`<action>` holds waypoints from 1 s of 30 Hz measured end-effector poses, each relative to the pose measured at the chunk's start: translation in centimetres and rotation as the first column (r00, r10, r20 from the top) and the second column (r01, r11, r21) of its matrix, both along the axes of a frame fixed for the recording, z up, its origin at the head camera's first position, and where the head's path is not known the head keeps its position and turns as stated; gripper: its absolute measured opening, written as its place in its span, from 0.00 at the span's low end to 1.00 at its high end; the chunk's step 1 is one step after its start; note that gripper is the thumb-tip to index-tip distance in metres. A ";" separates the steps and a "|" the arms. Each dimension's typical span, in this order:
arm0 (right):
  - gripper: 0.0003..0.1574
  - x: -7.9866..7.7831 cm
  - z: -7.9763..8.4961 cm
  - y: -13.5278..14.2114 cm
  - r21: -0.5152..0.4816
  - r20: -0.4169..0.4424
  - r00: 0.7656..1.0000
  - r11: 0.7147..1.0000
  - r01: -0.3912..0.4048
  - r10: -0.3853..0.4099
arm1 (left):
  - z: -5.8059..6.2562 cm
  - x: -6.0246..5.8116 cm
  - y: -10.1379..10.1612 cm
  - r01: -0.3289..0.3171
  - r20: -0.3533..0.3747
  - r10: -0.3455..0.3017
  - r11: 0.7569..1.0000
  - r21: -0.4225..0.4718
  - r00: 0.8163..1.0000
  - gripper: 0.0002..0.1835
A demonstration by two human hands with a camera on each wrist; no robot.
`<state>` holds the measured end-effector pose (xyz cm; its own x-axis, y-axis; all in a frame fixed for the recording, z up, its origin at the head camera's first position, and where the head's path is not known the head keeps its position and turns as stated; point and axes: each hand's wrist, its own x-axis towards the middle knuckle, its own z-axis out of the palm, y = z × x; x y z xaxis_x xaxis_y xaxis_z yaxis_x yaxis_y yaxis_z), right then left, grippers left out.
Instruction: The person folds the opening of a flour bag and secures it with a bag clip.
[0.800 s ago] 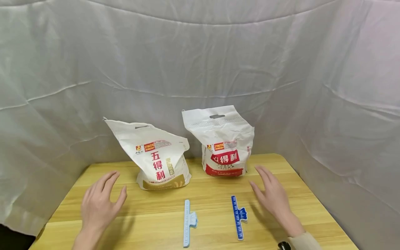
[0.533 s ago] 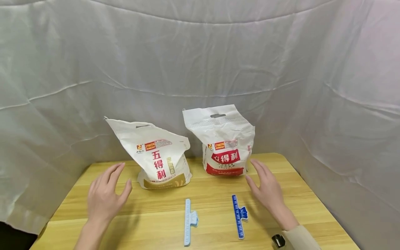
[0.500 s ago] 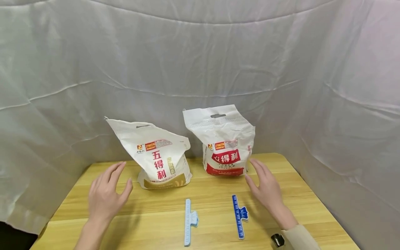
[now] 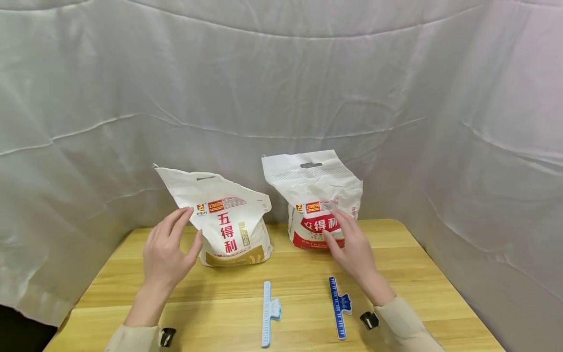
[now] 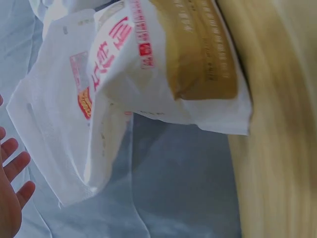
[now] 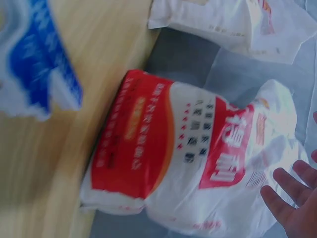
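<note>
A white flour bag with a gold base (image 4: 237,234) stands at the back left of the wooden table, its top slumped to the left. My left hand (image 4: 167,252) is raised in front of this bag's left edge, fingers spread and holding nothing. To the right stands another white flour bag with a red base (image 4: 314,183) and a handle slot at its top. Over its front, in the head view, hovers my right hand (image 4: 355,252), fingers extended and empty. The right wrist view shows its fingertips (image 6: 275,198) beside the upper part of that bag.
Two long ruler-like clips lie on the wooden table (image 4: 228,303) in front of the bags: a light blue clip (image 4: 266,315) in the middle and a dark blue clip (image 4: 338,310) to its right. A grey cloth curtain (image 4: 281,88) encloses the back and sides.
Both hands have moved inward and forward toward the bags: the left one to the right, the right one to the left. The view has shifted slightly; bags and clips stay put.
</note>
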<state>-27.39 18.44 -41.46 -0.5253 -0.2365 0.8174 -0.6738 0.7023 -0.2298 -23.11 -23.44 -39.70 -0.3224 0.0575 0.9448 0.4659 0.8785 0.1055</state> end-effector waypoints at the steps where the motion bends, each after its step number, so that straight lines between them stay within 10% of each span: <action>1: 0.39 -0.1 0.2 -0.3 -0.001 0.007 1.000 1.000 -0.007 0.007 | 0.2 -0.2 0.2 0.005 -0.007 -0.005 1.000 0.003 1.000 0.29; 30: 0.33 -5.4 3.0 -8.1 0.079 0.031 0.988 0.985 -0.154 0.152 | 6.1 -6.3 2.1 0.131 0.000 -0.134 0.973 -0.188 0.991 0.33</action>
<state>-32.76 10.38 -38.50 -0.4976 -0.3802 0.7797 -0.7696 0.6082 -0.1945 -29.40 -21.35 -33.57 -0.2885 0.2747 0.9172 0.5797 0.8126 -0.0611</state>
